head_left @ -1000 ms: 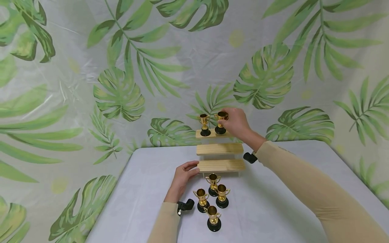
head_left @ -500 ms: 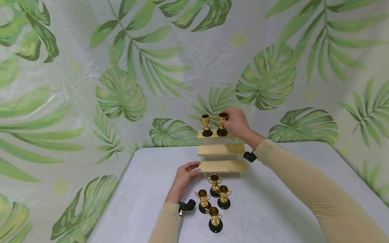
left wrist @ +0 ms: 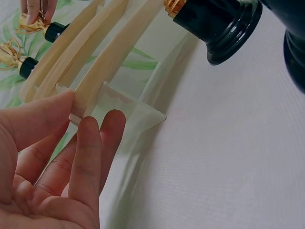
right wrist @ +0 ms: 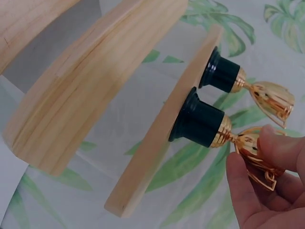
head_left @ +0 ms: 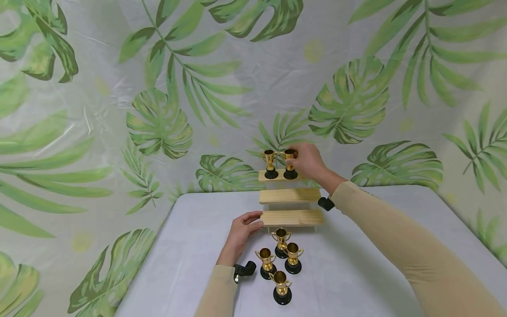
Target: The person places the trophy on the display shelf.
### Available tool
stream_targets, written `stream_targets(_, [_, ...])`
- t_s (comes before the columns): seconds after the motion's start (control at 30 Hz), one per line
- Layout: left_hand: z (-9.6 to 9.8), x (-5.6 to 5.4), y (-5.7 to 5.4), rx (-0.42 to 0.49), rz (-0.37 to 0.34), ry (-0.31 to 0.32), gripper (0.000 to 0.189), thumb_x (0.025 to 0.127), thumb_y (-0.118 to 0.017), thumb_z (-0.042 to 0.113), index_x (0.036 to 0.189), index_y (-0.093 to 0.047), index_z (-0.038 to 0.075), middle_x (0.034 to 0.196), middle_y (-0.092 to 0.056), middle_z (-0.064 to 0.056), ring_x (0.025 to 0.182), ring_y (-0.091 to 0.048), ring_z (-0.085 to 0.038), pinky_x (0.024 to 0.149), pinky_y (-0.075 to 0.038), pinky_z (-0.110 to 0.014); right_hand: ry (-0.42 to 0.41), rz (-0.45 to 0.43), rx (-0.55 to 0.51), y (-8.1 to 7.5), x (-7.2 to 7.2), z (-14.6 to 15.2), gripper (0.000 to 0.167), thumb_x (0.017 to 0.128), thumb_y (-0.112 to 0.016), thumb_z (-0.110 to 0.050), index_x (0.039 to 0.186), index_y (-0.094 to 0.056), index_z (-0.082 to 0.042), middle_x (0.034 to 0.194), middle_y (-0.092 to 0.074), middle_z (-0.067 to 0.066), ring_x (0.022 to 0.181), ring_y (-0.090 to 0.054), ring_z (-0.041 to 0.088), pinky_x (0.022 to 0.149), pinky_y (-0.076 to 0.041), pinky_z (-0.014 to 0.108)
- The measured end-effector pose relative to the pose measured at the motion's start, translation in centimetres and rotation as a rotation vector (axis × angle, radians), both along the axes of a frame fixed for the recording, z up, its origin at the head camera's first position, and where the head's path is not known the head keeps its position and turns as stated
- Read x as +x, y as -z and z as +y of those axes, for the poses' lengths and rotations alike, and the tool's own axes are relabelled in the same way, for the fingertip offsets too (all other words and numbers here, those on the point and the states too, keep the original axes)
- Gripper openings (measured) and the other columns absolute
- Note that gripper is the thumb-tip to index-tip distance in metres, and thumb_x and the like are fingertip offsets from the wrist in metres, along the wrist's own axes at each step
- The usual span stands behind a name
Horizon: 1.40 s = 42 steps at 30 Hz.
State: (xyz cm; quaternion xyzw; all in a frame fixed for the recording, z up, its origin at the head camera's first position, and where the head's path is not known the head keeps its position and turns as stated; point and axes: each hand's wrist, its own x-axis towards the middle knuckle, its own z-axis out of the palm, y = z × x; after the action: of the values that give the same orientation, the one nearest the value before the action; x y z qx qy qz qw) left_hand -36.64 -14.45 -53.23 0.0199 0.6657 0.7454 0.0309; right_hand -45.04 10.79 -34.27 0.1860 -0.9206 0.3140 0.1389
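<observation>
My right hand [head_left: 310, 162] pinches a small gold trophy cup [right wrist: 248, 145] by its cup and handle. Its black base stands on the top plank of a three-tier wooden display stand [head_left: 291, 217]. To its left on the same plank is another trophy cup [head_left: 270, 163], upright. At the left end of the lowest plank, my left hand [head_left: 240, 231] steadies the stand, thumb and fingers pinching the plank's corner in the left wrist view. Several more trophy cups [head_left: 293, 257] stand upright on the table in front of the stand.
A white cloth covers the table [head_left: 206, 220]. Behind it hangs a leaf-patterned backdrop [head_left: 222, 88]. The middle plank [head_left: 289, 195] and lowest plank carry no trophies. Each wrist wears a small black camera [head_left: 245, 269].
The head view has shifted slightly, so everything sits a little further right and lower in it. Both hands keep their holds, and the trophy stays on the top plank.
</observation>
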Motion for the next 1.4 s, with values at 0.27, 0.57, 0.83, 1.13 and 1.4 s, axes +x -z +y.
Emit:
stream_targets(0.27, [-0.2, 0.0, -0.2, -0.001, 0.001, -0.01, 0.038, 0.088, -0.077, 0.006, 0.125, -0.069, 0.003, 0.127, -0.067, -0.015, 0.106, -0.068, -0.021, 0.089, -0.057, -0.034, 0.0, 0.003, 0.007, 0.1, -0.7, -0.4, 0.05, 0.095, -0.073, -0.021, 0.14, -0.059, -0.005, 0.127, -0.065, 0.018, 0.049, -0.046, 0.018, 0.054, -0.043, 0.035])
stream_targets(0.57, [-0.4, 0.0, -0.1, 0.002, 0.0, -0.011, 0.04, 0.089, -0.077, 0.006, 0.127, -0.068, 0.001, 0.128, -0.066, -0.017, 0.106, -0.069, -0.021, 0.089, -0.057, -0.034, -0.014, 0.05, -0.014, 0.5, -0.9, -0.7, 0.05, 0.095, -0.074, -0.021, 0.139, -0.06, -0.005, 0.108, -0.072, 0.013, 0.047, -0.046, 0.018, 0.047, -0.038, 0.032])
stream_targets(0.83, [0.2, 0.1, -0.1, 0.019, -0.012, -0.031, 0.039, 0.088, -0.076, 0.004, 0.126, -0.069, 0.001, 0.126, -0.067, -0.016, 0.107, -0.068, -0.021, 0.088, -0.057, -0.031, -0.014, 0.067, -0.028, 0.9, -0.8, -0.5, 0.052, 0.095, -0.073, -0.021, 0.143, -0.057, -0.007, 0.091, -0.072, 0.009, 0.051, -0.054, 0.018, 0.049, -0.043, 0.034])
stream_targets(1.13, [0.6, 0.2, -0.2, 0.046, -0.033, -0.057, 0.041, 0.088, -0.076, 0.002, 0.127, -0.068, 0.0, 0.128, -0.066, -0.017, 0.11, -0.068, -0.021, 0.088, -0.057, -0.031, 0.002, 0.087, -0.034, 1.0, -0.9, -0.3, 0.052, 0.094, -0.074, -0.022, 0.142, -0.058, -0.008, 0.09, -0.072, 0.008, 0.057, -0.059, 0.017, 0.052, -0.047, 0.035])
stream_targets(1.4, [0.4, 0.1, 0.0, 0.051, -0.043, -0.029, 0.041, 0.089, -0.072, -0.004, 0.13, -0.064, -0.007, 0.13, -0.064, -0.021, 0.109, -0.068, -0.023, 0.089, -0.058, -0.034, -0.003, 0.062, -0.035, 1.3, -0.9, 0.1, 0.062, 0.093, -0.075, -0.025, 0.149, -0.051, -0.013, 0.108, -0.071, 0.012, 0.058, -0.057, 0.021, 0.053, -0.046, 0.036])
